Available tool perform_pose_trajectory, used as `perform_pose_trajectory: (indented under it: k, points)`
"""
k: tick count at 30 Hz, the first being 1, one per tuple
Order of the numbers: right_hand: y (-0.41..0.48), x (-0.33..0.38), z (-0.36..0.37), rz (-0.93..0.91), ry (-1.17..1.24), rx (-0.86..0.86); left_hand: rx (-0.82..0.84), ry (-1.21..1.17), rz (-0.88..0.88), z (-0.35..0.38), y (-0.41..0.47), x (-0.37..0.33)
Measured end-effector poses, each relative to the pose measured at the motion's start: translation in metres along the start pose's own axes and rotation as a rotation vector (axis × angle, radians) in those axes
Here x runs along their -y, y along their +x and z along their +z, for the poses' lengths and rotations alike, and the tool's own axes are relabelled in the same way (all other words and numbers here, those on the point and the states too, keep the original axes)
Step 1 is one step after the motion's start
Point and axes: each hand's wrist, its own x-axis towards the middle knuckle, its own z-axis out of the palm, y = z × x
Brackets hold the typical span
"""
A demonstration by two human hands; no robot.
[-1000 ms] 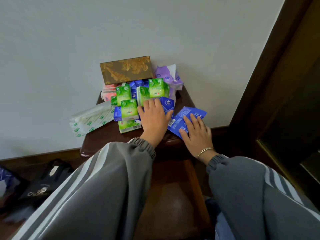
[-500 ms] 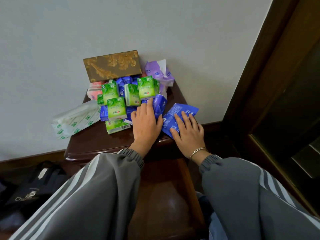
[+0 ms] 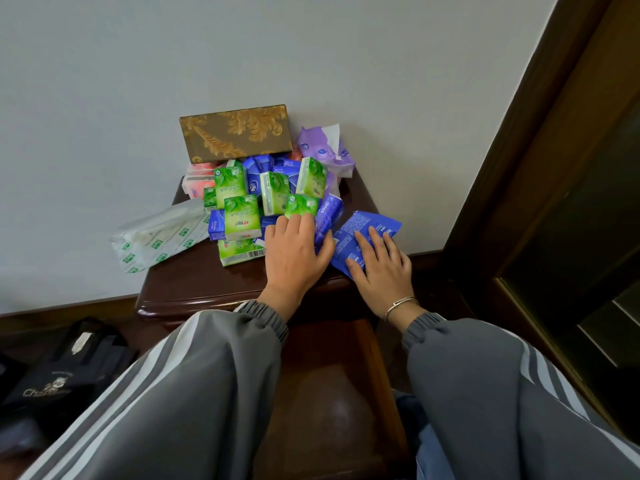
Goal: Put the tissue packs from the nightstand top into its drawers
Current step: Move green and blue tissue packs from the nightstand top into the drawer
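Two hands down on the tissue pile, drawer open below.

Left hand point(image 3: 298, 252) lies flat, fingers spread, covering blue packs point(image 3: 266, 174) and touching a green pack point(image 3: 300, 206) on the nightstand point(image 3: 194, 282). Right hand point(image 3: 381, 263) presses a flat blue pack point(image 3: 367, 226), fingers apart (not gripping). Sleeves point(image 3: 194, 393) hide most of the drawer point(image 3: 332, 403).

Left hand point(image 3: 296, 252) flat on tissue packs point(image 3: 242, 211); right hand point(image 3: 381, 268) on blue pack point(image 3: 363, 230).
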Motion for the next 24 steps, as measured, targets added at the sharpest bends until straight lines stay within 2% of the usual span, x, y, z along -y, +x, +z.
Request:
perform_pose_trajectory:
  k: [9, 14, 16, 18, 19, 21, 24]
  points:
    - [0.0, 0.001, -0.003, 0.014, 0.032, 0.021, 0.001, -0.083, 0.065, -0.013, 0.002, 0.011]
    - [0.001, 0.008, -0.015, 0.112, 0.2, 0.069, -0.036, -0.126, 0.001, -0.034, -0.004, 0.022]
    - [0.0, 0.017, -0.023, 0.125, 0.238, -0.054, -0.054, -0.172, -0.075, -0.05, -0.009, 0.026]
    - [0.004, 0.034, -0.033, 0.039, 0.262, -0.204, -0.036, -0.25, -0.21, -0.068, -0.014, 0.034]
    - [0.01, 0.045, -0.038, -0.002, 0.268, -0.225, -0.013, -0.304, -0.284, -0.076, -0.018, 0.04]
    - [0.025, 0.069, -0.045, 0.0, 0.234, -0.157, 0.023, -0.439, -0.404, -0.092, -0.028, 0.053]
    - [0.046, 0.097, -0.048, 0.155, 0.126, 0.07, 0.041, -0.667, -0.568, -0.111, -0.046, 0.072]
